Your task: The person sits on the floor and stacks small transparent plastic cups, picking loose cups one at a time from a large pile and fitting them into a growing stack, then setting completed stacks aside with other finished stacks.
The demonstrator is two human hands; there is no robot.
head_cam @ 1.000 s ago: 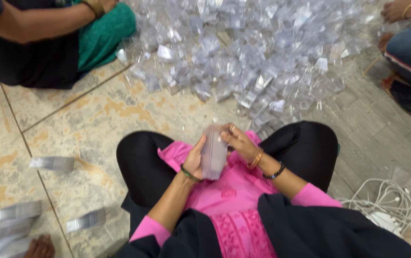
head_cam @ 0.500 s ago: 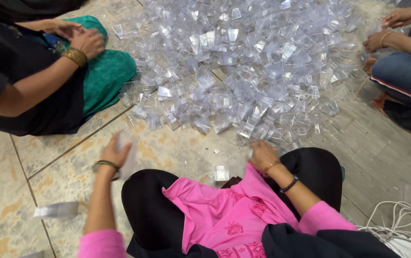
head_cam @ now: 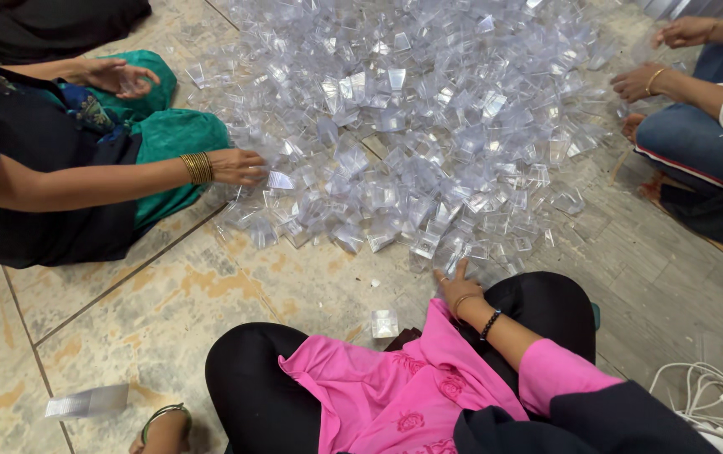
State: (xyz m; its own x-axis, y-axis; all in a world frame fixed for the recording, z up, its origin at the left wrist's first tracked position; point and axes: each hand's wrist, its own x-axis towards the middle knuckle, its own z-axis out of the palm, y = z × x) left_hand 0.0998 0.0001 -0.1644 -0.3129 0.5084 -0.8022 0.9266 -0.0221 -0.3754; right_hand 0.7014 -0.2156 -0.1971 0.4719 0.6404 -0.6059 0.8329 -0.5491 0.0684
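Clear plastic fills the far half of my view: a wide heap (head_cam: 428, 118) of small folded boxes spread over the tiled floor (head_cam: 168, 311). Two co-workers sit at it, one at the left with a hand (head_cam: 239, 166) on the heap's edge, one at the far right with hands (head_cam: 640, 81) at its rim. My right hand (head_cam: 455, 287) has just come forward from my lap to the heap's near edge; its fingers are spread flat and it grasps nothing, touching the nearest pieces. My left hand (head_cam: 160, 424) has swung down to the near left, mostly cut off by the frame, so I cannot tell its grip. Just beside it lies a flat stack (head_cam: 88, 402) that was between my palms a second ago. One box (head_cam: 385, 323) sits alone by my knee. I judge one bundle is done, and the next pick starts.
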